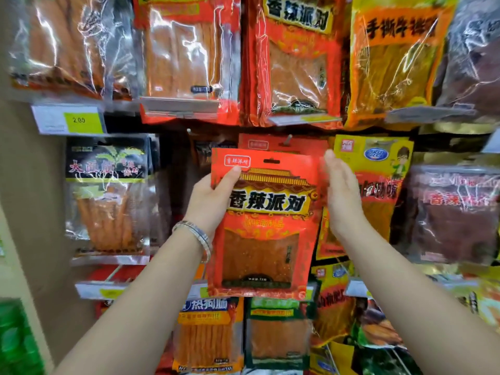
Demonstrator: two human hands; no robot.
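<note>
The red packet point(266, 223) is upright in front of the rack point(173, 136) of hanging snacks, and its left edge sits inside the left hand point(213, 196). The thumb point(230, 175) presses on the front, and the other fingers are curled behind it, out of sight. The right hand point(342, 193) stands at the right edge with its fingers point(332, 166) straight and close together, holding nothing; it is blurred, so I cannot tell if it touches the edge.
</note>
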